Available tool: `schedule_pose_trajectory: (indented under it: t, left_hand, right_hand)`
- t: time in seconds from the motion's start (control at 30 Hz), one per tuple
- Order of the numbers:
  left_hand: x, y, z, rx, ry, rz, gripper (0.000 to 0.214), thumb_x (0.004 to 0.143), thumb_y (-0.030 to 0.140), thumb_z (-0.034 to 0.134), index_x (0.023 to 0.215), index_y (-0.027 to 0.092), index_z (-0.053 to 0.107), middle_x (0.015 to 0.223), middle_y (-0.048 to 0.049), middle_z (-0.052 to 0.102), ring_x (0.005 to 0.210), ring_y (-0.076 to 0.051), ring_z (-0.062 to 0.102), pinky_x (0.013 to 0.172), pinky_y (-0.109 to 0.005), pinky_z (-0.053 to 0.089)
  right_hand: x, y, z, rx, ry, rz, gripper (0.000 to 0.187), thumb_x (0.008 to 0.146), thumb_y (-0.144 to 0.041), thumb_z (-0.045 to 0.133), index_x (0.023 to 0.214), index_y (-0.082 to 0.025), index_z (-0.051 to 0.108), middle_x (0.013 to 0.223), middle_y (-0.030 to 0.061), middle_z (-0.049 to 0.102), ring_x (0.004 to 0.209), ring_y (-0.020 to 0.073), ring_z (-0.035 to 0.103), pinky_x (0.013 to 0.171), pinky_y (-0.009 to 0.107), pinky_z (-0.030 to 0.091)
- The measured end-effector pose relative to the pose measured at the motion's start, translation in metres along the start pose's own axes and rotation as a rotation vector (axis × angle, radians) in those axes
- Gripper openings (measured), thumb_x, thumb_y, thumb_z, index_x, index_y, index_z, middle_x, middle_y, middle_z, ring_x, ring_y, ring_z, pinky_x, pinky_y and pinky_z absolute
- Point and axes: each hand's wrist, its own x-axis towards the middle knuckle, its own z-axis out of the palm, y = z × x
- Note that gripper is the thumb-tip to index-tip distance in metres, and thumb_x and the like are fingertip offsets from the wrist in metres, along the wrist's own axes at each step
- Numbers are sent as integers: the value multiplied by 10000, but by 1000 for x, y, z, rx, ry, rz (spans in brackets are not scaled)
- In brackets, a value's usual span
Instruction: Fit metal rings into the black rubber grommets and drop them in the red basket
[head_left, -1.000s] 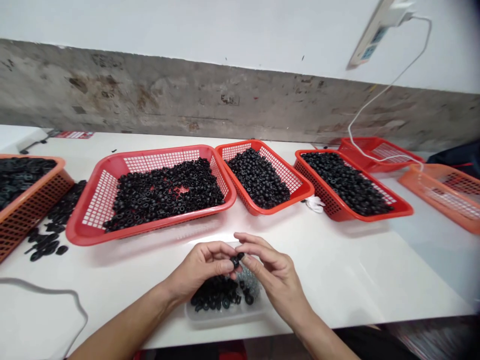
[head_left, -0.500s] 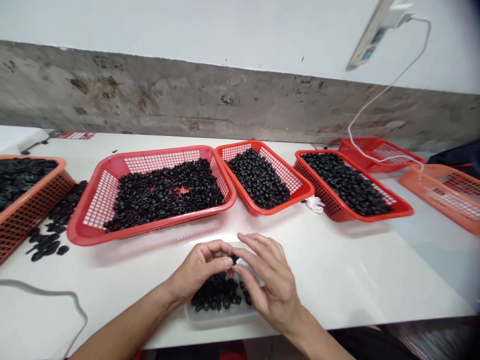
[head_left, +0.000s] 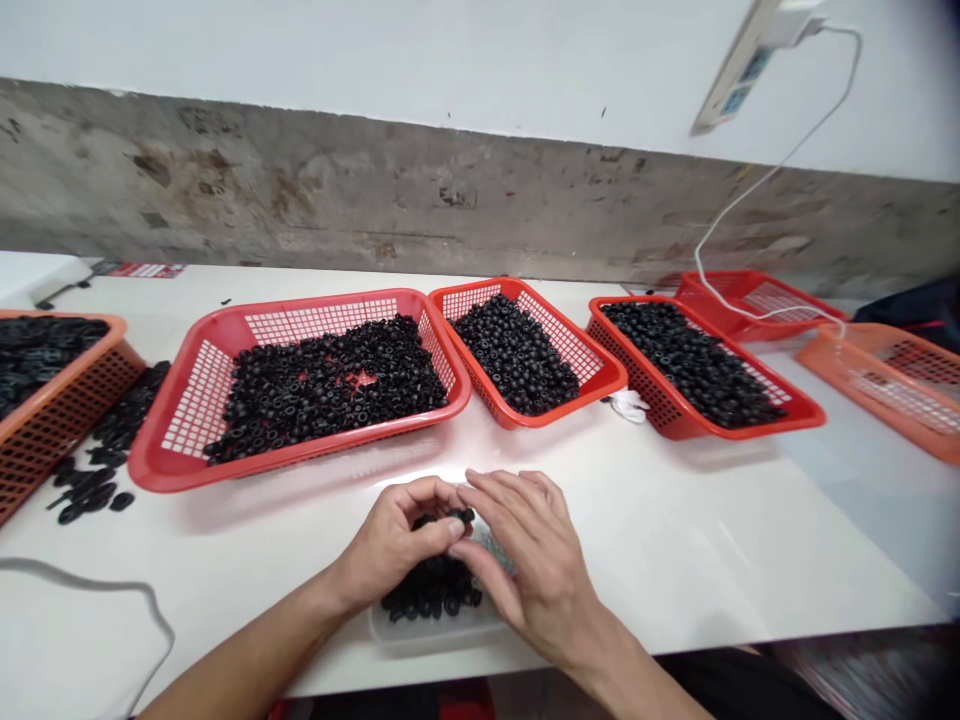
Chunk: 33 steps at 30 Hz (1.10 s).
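My left hand [head_left: 405,530] is closed in a pinch on a small black rubber ring [head_left: 466,516], which pokes out past the thumb tip. Close against it, my right hand [head_left: 532,555] has its fingers stretched out and its thumb apart; nothing shows between them. Both hands are over a translucent plastic tray [head_left: 420,632] near the table's front edge. Black rings [head_left: 431,592] are heaped in the tray's left part, and my right hand hides much of its other side.
Behind stand three red baskets of black rings [head_left: 300,467] [head_left: 536,420] [head_left: 720,432]. An orange basket [head_left: 67,400] is at far left, with loose black pieces [head_left: 94,490] beside it. A white cable [head_left: 780,170] hangs down to the baskets at right.
The right hand has shifted slightly left, its fingers now closer together. More of the black ring shows at the left thumb tip.
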Motion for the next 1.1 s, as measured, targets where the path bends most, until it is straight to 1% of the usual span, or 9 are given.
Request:
schedule_pose_trajectory:
  t: [0.1,0.17,0.33,0.43,0.57,0.63,0.73,0.87,1.1]
  left_hand:
    - [-1,0,-1,36,5,21,238,795,340,740,922,147,686,842,-28,641,801,-146,548,786,-262,425]
    - [-1,0,-1,-2,-16,7,241,788,344,749,908,145,682,805,-19,634,765,-135,540,757,-253,420]
    - [1,-1,2,-114,-76,-28,236,776,337,761,859,142,655,712,3,616,694,-117,529,705,-234,412]
    - [1,-1,2,-87,-67,0,224,786,332,748,867,139,669,743,-3,627,706,-115,527,711,-228,415]
    - [0,-1,1,-63,2,3,219,781,330,746,868,145,667,782,-12,648,721,-120,535,699,-221,424]
    - [0,-3,2,-76,5,-13,227,772,337,748,860,146,661,773,-10,645,716,-124,538,683,-222,427]
    - [1,-5,3,-70,20,-5,221,759,325,756,842,141,667,797,-11,641,752,-131,545,733,-233,445]
    - [3,-6,4,-64,36,-17,213,752,319,766,839,145,679,797,-5,651,751,-128,553,739,-230,451]
    - [1,-3,4,7,-27,-38,223,818,323,721,965,158,752,878,-34,727,865,-165,613,864,-263,453]
  right_hand:
    - [0,5,-4,240,-18,67,371,935,-126,570,1290,-230,592,1189,100,693,1100,228,629,924,421,527]
    - [0,10,-4,353,-20,111,342,934,-97,561,1229,-251,638,1182,81,697,1098,212,634,928,403,541]
    - [-2,18,-1,467,-46,141,332,927,-88,579,1181,-281,669,1209,62,687,1125,202,621,953,406,535]
    - [-2,17,0,386,-37,85,342,938,-97,565,1225,-267,638,1233,73,676,1140,201,614,945,396,529]
    - [-2,7,4,97,-18,-5,361,955,-228,593,1308,-161,554,1229,144,676,1112,242,631,911,422,497]
    - [-3,3,9,-63,5,-42,358,966,-279,581,1283,-114,554,1213,167,685,1071,258,649,912,443,463]
    - [-5,0,18,-226,41,-62,298,986,-238,520,1231,-78,579,1182,168,703,1010,255,669,930,457,420]
    - [-7,2,23,-288,52,-71,285,983,-219,505,1202,-60,595,1147,165,717,965,245,679,937,460,404]
    - [-5,8,13,-288,75,-78,254,952,-199,550,1166,-72,603,1100,158,731,922,235,685,943,467,399]
